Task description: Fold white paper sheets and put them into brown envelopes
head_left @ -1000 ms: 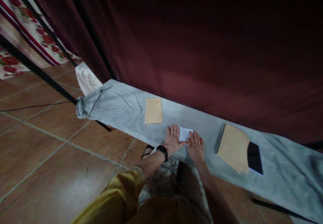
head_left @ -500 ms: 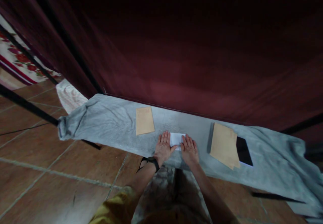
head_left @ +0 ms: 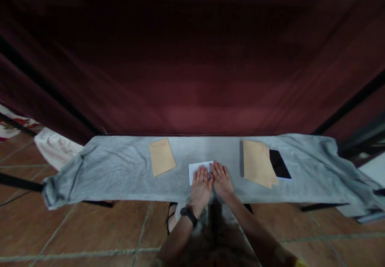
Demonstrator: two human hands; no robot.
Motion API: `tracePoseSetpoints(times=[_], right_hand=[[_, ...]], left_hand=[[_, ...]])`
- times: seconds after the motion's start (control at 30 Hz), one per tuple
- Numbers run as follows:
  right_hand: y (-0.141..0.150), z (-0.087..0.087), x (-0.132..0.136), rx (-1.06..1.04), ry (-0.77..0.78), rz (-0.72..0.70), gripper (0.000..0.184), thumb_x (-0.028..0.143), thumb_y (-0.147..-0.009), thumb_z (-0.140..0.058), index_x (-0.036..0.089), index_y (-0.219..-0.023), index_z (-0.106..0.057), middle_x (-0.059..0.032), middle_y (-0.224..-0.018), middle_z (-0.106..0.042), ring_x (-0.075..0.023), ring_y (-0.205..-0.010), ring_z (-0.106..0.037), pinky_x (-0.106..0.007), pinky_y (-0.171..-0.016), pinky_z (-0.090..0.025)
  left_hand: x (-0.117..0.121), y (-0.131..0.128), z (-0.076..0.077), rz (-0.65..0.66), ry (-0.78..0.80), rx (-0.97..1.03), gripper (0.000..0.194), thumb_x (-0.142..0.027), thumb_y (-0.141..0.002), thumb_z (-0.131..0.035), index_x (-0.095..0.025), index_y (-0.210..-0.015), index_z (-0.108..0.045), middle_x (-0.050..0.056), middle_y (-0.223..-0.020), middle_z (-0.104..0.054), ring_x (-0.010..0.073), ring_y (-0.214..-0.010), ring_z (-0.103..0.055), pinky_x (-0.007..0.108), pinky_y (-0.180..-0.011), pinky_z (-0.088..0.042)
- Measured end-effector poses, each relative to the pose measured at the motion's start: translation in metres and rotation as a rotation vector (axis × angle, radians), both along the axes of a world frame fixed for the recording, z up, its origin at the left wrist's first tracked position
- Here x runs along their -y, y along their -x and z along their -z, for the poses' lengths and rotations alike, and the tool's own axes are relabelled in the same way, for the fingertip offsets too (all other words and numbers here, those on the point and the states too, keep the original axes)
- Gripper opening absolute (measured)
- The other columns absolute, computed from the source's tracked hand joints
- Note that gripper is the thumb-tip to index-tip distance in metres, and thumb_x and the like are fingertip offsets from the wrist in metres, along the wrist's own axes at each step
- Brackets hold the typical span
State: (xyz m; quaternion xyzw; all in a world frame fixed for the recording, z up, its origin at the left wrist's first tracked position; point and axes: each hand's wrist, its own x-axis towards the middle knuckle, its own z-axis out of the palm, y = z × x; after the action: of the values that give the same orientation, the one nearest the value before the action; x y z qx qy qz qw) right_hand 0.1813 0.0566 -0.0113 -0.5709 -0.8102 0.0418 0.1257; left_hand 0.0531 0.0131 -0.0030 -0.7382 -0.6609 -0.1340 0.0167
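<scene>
A small folded-looking white sheet of paper (head_left: 193, 168) lies on the grey cloth, partly hidden under my hands. My left hand (head_left: 201, 188), with a dark band on its wrist, rests flat on the paper with fingers stretched forward. Beside it, my right hand (head_left: 221, 180) lies flat over the paper's right part, fingers extended. The two thumbs are close together. To the left lies a single brown envelope (head_left: 163, 157). On the right is a stack of brown envelopes (head_left: 257, 162), slightly fanned.
A dark phone-like slab (head_left: 279, 164) lies partly under the envelope stack's right edge. The grey cloth (head_left: 120, 170) covers a long narrow bench. A dark red curtain (head_left: 192, 78) hangs along the far edge. Dark metal bars stand at both sides, over a tiled floor (head_left: 126, 227).
My view has turned to the right, so the bench now runs level. My left hand has moved from the paper's left edge onto the paper, close to my right hand.
</scene>
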Motion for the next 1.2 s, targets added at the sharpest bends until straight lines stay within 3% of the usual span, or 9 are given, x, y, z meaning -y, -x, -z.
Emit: tracePoseSetpoints(times=[0.1,0.33,0.53,0.7,0.87,1.07,1.2], right_hand=[[-0.001,-0.001,-0.001,-0.009,0.001,-0.003,0.051,0.032,-0.104,-0.03,0.02,-0.152,-0.039,-0.0073,-0.161,-0.032,-0.025,-0.147,-0.034,-0.046,-0.121,-0.02],[0.014,-0.006,0.002,-0.081,-0.03,0.052,0.049,0.03,-0.103,-0.033,0.017,-0.149,-0.045,-0.009,-0.158,-0.037,-0.0258,-0.145,-0.037,-0.049,-0.121,-0.022],[0.042,-0.002,0.014,-0.148,-0.072,-0.134,0.045,0.032,-0.105,-0.031,0.021,-0.143,-0.053,-0.0048,-0.153,-0.047,-0.0191,-0.141,-0.044,-0.041,-0.12,-0.029],[0.018,0.009,0.014,-0.109,-0.161,-0.077,0.051,0.036,-0.103,-0.04,0.017,-0.15,-0.043,-0.0096,-0.155,-0.042,-0.0217,-0.143,-0.042,-0.043,-0.12,-0.028],[-0.007,0.01,0.017,-0.093,-0.175,0.014,0.053,0.035,-0.103,-0.039,0.015,-0.152,-0.039,-0.0094,-0.155,-0.043,-0.0234,-0.142,-0.043,-0.044,-0.121,-0.026],[-0.005,0.003,0.021,-0.11,-0.152,0.027,0.052,0.035,-0.102,-0.038,0.014,-0.15,-0.043,-0.0104,-0.152,-0.047,-0.0237,-0.141,-0.044,-0.046,-0.121,-0.026],[-0.008,0.001,0.023,-0.159,-0.135,0.042,0.047,0.028,-0.102,-0.037,0.016,-0.146,-0.05,-0.0089,-0.149,-0.052,-0.0212,-0.138,-0.047,-0.043,-0.121,-0.027]], left_hand=[[0.005,0.002,0.007,0.011,0.019,-0.009,0.056,-0.037,-0.103,-0.028,-0.008,-0.15,-0.04,0.016,-0.157,-0.039,0.0264,-0.148,-0.033,0.047,-0.12,-0.033],[0.018,0.034,0.018,-0.072,-0.094,-0.034,0.058,-0.036,-0.101,-0.034,-0.007,-0.153,-0.035,0.017,-0.157,-0.039,0.027,-0.148,-0.031,0.047,-0.119,-0.034],[0.019,0.035,0.021,-0.034,-0.085,-0.049,0.056,-0.014,-0.096,-0.03,-0.004,-0.15,-0.04,0.019,-0.155,-0.042,0.0267,-0.147,-0.033,0.047,-0.119,-0.034],[0.023,0.037,0.018,-0.101,-0.108,0.022,0.055,-0.028,-0.1,-0.032,-0.006,-0.151,-0.039,0.018,-0.155,-0.041,0.0275,-0.147,-0.034,0.048,-0.119,-0.034],[0.013,0.045,0.0,-0.13,-0.04,0.053,0.051,-0.034,-0.102,-0.033,-0.009,-0.141,-0.053,0.017,-0.146,-0.054,0.0285,-0.138,-0.048,0.047,-0.116,-0.037],[-0.034,0.047,-0.034,-0.106,0.055,0.048,0.047,-0.014,-0.098,-0.035,-0.013,-0.141,-0.053,0.014,-0.141,-0.059,0.0223,-0.131,-0.053,0.037,-0.111,-0.04],[-0.053,0.046,-0.048,-0.108,0.135,0.01,0.037,-0.01,-0.093,-0.043,-0.015,-0.122,-0.066,0.013,-0.123,-0.067,0.0239,-0.116,-0.06,0.037,-0.103,-0.043]])
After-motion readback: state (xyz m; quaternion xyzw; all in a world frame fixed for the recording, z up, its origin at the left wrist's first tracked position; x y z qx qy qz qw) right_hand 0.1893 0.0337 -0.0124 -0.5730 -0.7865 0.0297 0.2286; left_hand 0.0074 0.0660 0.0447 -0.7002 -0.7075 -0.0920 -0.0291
